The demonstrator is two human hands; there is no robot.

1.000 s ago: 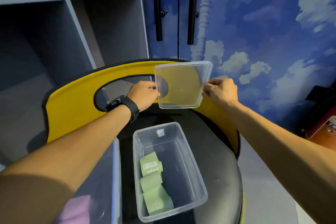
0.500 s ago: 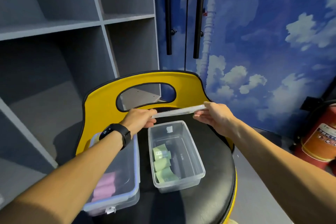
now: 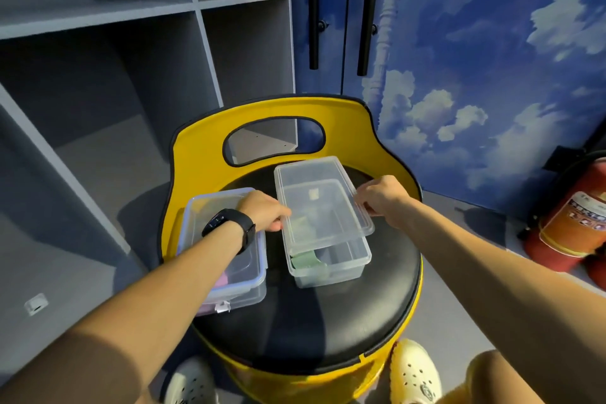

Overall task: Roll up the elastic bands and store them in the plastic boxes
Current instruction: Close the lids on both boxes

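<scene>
Hands on both long edges of the clear rectangular plastic lid (image 3: 323,203): left hand (image 3: 264,211) pinches the left side, right hand (image 3: 380,195) curls fingers over the right. It sits shifted back on the clear plastic box (image 3: 331,264), near end uncovered, green rolled elastic bands (image 3: 306,261) inside. Beside it, a lidded clear box (image 3: 229,269) holds what looks like pink rolls. Both rest on a black round stool seat (image 3: 314,325).

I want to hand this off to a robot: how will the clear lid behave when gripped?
The clear lid looks thin, so it probably flexes and weighs little. Its smooth plastic may slip; both hands hold it by opposite edges over the open box.
</scene>
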